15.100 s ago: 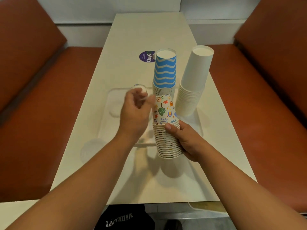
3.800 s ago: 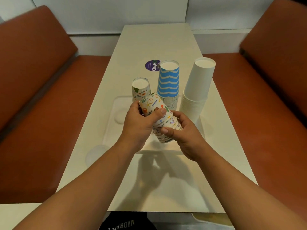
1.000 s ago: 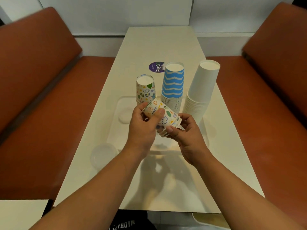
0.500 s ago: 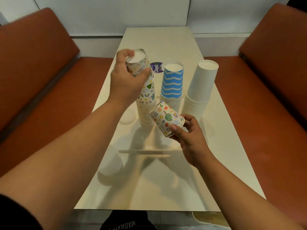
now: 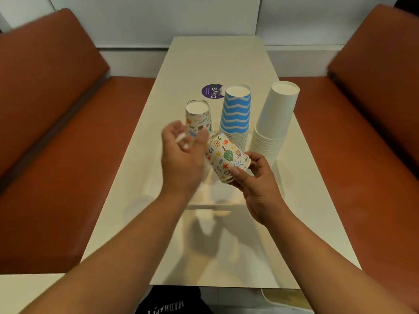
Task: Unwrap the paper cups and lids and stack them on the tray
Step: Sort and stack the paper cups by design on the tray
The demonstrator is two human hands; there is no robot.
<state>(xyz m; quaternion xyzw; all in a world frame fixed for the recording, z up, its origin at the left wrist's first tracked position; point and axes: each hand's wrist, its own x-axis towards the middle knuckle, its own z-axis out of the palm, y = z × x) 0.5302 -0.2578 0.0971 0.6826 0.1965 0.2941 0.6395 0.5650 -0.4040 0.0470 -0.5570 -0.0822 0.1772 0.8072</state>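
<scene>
Stacking printed cups: right hand (image 5: 258,184) pinches last few nested cups (image 5: 226,158), tilted, above tray (image 5: 226,206). Left hand (image 5: 181,155) blurred, fingers loosely open, empty, just left of cups, in front of printed stack (image 5: 198,117). Next move, judged: left takes top cup, caps printed stack.

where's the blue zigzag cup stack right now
In the head view, the upside-down blue zigzag paper cup stack stands mid-table, between the doodle-print cup stack and the plain white cup stack.

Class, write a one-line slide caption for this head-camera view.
Right hand grips patterned cups as the blurred left hand reaches beside three upturned stacks.
</scene>
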